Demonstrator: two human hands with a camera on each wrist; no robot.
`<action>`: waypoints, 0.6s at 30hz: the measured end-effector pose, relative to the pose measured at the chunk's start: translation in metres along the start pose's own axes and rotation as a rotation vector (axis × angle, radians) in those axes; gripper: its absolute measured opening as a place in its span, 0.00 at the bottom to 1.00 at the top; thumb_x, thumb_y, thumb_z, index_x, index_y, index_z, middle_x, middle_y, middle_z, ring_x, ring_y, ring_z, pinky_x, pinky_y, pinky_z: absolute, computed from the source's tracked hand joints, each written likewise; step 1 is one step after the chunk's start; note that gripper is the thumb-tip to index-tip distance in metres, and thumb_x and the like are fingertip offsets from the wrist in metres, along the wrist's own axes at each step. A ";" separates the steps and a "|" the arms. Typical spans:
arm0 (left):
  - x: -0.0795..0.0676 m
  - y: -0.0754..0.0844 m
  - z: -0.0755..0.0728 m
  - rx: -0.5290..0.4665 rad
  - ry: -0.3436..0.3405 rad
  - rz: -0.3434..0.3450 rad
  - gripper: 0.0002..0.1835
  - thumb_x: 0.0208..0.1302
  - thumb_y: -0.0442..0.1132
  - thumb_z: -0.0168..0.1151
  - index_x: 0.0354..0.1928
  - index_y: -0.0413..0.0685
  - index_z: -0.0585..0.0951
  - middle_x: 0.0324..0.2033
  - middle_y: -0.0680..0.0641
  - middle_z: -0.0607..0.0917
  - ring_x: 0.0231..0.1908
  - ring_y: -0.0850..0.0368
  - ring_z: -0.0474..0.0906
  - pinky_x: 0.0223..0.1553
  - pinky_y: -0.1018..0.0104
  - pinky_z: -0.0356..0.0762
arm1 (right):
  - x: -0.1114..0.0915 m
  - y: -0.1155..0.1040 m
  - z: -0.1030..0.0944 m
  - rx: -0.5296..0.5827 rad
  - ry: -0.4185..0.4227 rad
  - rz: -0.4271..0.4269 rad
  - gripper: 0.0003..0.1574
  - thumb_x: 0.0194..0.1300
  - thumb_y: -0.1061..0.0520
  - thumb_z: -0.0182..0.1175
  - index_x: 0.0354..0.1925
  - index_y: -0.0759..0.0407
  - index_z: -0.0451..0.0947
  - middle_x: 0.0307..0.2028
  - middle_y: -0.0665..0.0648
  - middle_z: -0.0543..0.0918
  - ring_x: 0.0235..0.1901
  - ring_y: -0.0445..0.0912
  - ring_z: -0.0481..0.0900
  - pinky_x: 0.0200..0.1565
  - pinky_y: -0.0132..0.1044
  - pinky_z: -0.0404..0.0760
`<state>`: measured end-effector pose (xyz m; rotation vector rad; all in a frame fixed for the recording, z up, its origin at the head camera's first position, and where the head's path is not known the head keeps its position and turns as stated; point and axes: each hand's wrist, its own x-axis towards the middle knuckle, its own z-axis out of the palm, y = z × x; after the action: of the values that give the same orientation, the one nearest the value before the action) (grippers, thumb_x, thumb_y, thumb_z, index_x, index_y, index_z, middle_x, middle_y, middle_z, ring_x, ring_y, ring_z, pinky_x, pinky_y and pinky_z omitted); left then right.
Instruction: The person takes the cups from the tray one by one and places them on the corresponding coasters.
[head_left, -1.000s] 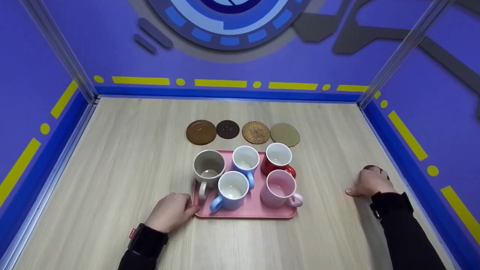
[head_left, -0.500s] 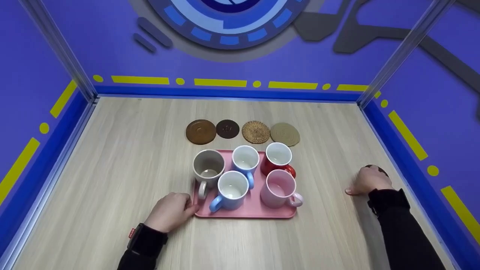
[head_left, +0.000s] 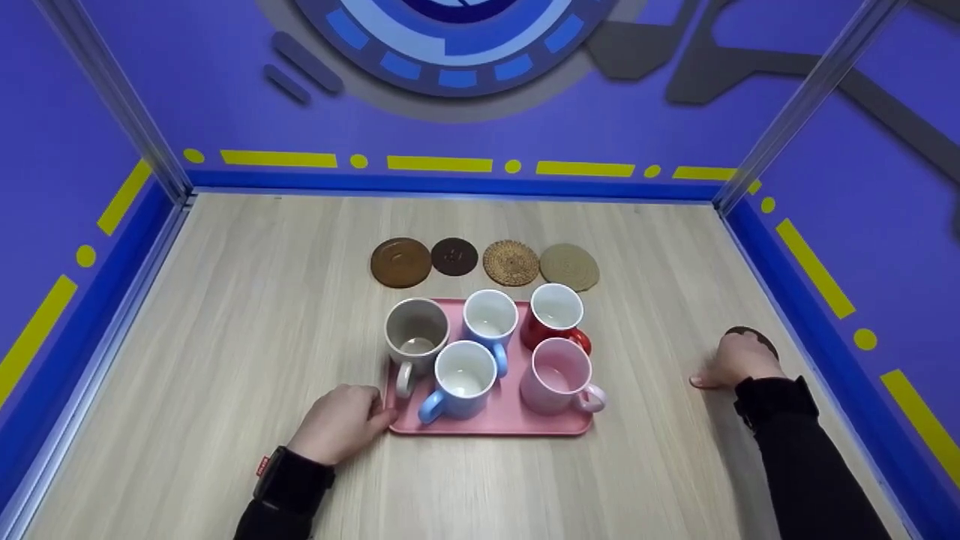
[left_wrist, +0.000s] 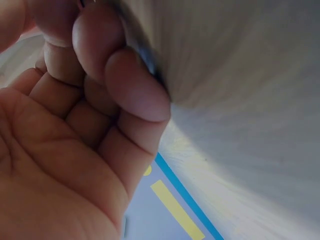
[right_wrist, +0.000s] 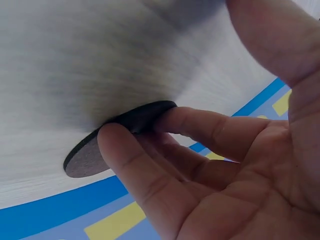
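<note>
My left hand (head_left: 341, 425) grips the near left edge of a pink tray (head_left: 510, 426) lying on the table, thumb at its rim. In the left wrist view the left fingers (left_wrist: 137, 87) are curled, fingertips against the tabletop. Mugs stand upright on the tray: a beige mug (head_left: 397, 356), two light blue mugs, a red mug (head_left: 536, 335) and a pink mug (head_left: 551, 397). Far to the right, my right hand (head_left: 739, 364) rests over a dark round coaster (right_wrist: 90, 157). Its fairly straight fingers touch the coaster's face, while the thumb lies spread apart on the table.
Behind the tray a row of coasters lies flat: a brown coaster (head_left: 401, 264), a dark brown coaster (head_left: 454, 257), a woven coaster (head_left: 511, 263) and a pale green-beige coaster (head_left: 570, 267). Purple-blue panels wall the table (head_left: 247, 300) at the back and both sides.
My right hand has drawn back very slightly, and more of the dark coaster's far rim shows past the fingers. The left hand, tray and mugs have stayed put.
</note>
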<state>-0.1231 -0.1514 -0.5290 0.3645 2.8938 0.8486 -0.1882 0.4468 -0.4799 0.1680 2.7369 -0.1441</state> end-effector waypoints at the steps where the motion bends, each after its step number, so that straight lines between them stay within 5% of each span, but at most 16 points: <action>1: 0.000 0.000 0.000 0.001 0.001 -0.001 0.21 0.64 0.42 0.74 0.18 0.56 0.72 0.16 0.59 0.71 0.20 0.61 0.66 0.26 0.61 0.64 | 0.000 0.000 0.000 0.001 0.002 0.005 0.73 0.54 0.35 0.81 0.62 0.96 0.61 0.58 0.96 0.66 0.56 0.82 0.75 0.60 0.72 0.78; 10: 0.000 -0.001 0.001 0.010 0.002 -0.002 0.21 0.64 0.42 0.73 0.18 0.55 0.72 0.16 0.58 0.70 0.20 0.60 0.66 0.26 0.61 0.64 | 0.004 0.000 0.004 -0.019 0.008 0.078 0.72 0.51 0.31 0.81 0.68 0.85 0.65 0.62 0.94 0.63 0.57 0.83 0.73 0.52 0.73 0.81; 18: 0.000 0.000 0.001 0.012 -0.004 -0.003 0.21 0.64 0.43 0.73 0.18 0.55 0.72 0.16 0.58 0.70 0.20 0.60 0.66 0.26 0.60 0.65 | 0.008 0.002 0.007 -0.041 0.072 -0.058 0.67 0.51 0.39 0.83 0.70 0.81 0.66 0.67 0.91 0.64 0.61 0.87 0.69 0.61 0.75 0.75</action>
<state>-0.1233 -0.1512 -0.5297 0.3624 2.8962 0.8291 -0.1923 0.4485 -0.4897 0.0847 2.8150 -0.0998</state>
